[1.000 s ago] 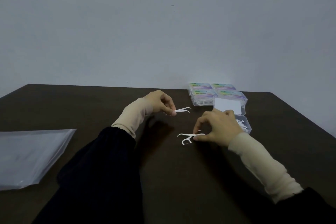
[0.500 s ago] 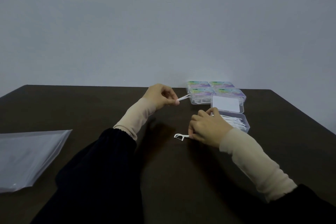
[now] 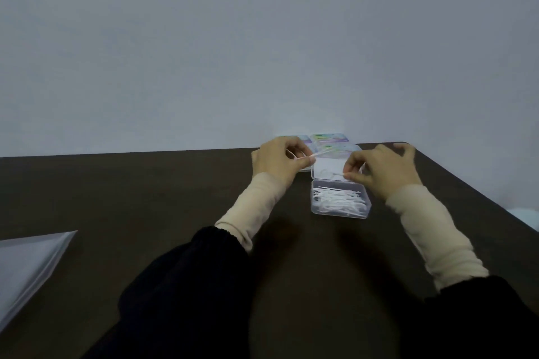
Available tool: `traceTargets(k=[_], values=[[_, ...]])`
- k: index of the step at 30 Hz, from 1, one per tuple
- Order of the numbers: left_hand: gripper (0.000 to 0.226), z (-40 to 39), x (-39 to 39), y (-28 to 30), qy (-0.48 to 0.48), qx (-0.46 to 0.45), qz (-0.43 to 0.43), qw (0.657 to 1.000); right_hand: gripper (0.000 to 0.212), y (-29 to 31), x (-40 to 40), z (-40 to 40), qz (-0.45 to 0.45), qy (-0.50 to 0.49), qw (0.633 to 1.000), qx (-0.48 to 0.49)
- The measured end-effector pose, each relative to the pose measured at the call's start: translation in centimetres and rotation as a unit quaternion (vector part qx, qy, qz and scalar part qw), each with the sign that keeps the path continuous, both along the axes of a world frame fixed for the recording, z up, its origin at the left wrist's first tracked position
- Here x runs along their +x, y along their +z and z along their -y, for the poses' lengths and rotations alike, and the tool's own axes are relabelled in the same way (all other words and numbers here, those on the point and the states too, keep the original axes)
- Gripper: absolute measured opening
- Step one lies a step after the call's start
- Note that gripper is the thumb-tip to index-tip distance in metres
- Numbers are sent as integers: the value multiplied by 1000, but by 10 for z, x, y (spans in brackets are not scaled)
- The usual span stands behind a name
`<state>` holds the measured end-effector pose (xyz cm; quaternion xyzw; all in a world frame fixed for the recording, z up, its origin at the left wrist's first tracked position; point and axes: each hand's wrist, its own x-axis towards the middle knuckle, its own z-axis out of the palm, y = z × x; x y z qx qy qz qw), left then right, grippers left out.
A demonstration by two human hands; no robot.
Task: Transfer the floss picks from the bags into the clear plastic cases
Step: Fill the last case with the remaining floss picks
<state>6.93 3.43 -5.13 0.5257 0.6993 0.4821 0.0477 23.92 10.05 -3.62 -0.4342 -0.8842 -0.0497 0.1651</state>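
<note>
the open case (image 3: 340, 203) sat on the tabletop (image 3: 145, 189) right of centre, its tray holding a loose heap of white picks (image 3: 338, 199), and its lid (image 3: 329, 169) lay flat just beyond the tray. that open mouth faced the person, probably so each pick could be dropped in without turning the case. the right hand (image 3: 382, 167) hovered over the lid, thumb and forefinger pinching a thin pick (image 3: 335, 174) that pointed left, the other fingers spread upward out of the way. the left hand (image 3: 278, 165) was just left of the case, fingers curled, pinching another pick (image 3: 313, 155) whose tip angled up toward the right. both picks were held by one end, likely so they could be laid lengthwise among the others. behind the hands stood closed cases (image 3: 329, 138) with coloured labels, touching one another at the far edge, apparently filled already. a flat clear bag (image 3: 29, 265) lay well apart at the near left.

half a second before, the right hand had been low on the tabletop, gripping a pick left of the case; since then it had risen and moved right over the lid. the left hand had shifted right as well, closer to the case.
</note>
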Motion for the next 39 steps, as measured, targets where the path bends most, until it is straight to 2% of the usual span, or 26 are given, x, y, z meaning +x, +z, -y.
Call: traceTargets(k=[4,8,11,13,17,21,23,26,29,31,33,36,39], values=[[21,-7,17,-4,-19,-34,-39,999,9,-10,2,-10,-39,0,997,-66],[13,-10,26,-9,-29,-67,-85,994,9,-16,8,-20,-145,-8,983,-115],[12,-10,29,-12,-35,-95,-106,989,16,-20,14,-28,-224,-14,959,-172],[18,-10,30,-13,-37,-116,-119,985,11,-22,15,-30,-271,-13,941,-204],[26,-11,29,-15,-35,-127,-114,985,10,-28,9,-31,-307,-43,911,-273],[34,-10,33,-17,-44,-130,-102,985,17,-36,6,-36,-366,-93,862,-338],[32,-12,35,-21,-25,-101,-77,992,22,-38,5,-37,-403,-95,831,-370],[21,-16,33,-29,39,-78,-10,996,21,-40,6,-36,-404,-72,811,-416],[31,-17,34,-36,41,-115,92,988,29,-36,9,-31,-389,-32,808,-441],[37,-16,34,-37,32,-111,168,979,34,-35,10,-27,-410,-2,789,-457],[37,-15,33,-38,23,-105,179,978,37,-36,8,-25,-449,9,769,-454],[33,-13,31,-37,36,-83,158,983,37,-37,9,-23,-482,-5,764,-429],[26,-11,26,-36,55,-55,217,973,28,-36,10,-23,-491,-8,748,-446]])
